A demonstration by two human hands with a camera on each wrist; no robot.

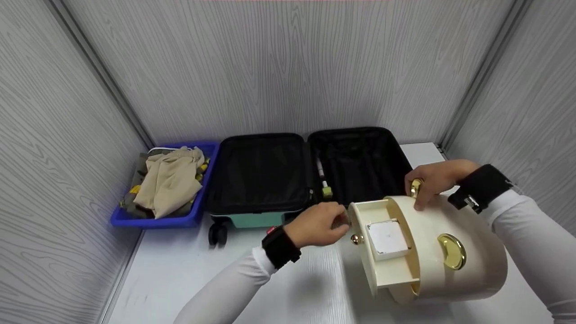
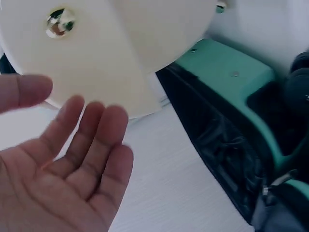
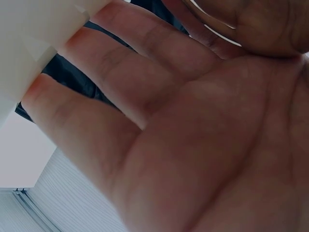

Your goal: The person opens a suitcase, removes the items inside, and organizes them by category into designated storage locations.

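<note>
A cream oval box [image 1: 454, 229] with gold handles [image 1: 452, 251] is tipped on its side over the white table. Its drawer [image 1: 391, 270] is slid out, with a small white box [image 1: 387, 238] in it and a gold knob [image 1: 355, 239] on its front. My right hand [image 1: 434, 180] grips the box at its upper edge, thumb and fingers around a gold handle [image 3: 212, 26]. My left hand [image 1: 319, 222] hovers at the drawer's upper corner. In the left wrist view that hand [image 2: 63, 164] is relaxed and empty, just below the drawer front [image 2: 111, 53].
An open teal suitcase [image 1: 261, 171] with black lining lies flat behind the box, a white pen-like item [image 1: 321, 173] in its middle. A blue bin [image 1: 153, 221] with beige cloth [image 1: 171, 180] stands at the back left. Grey walls close in on three sides.
</note>
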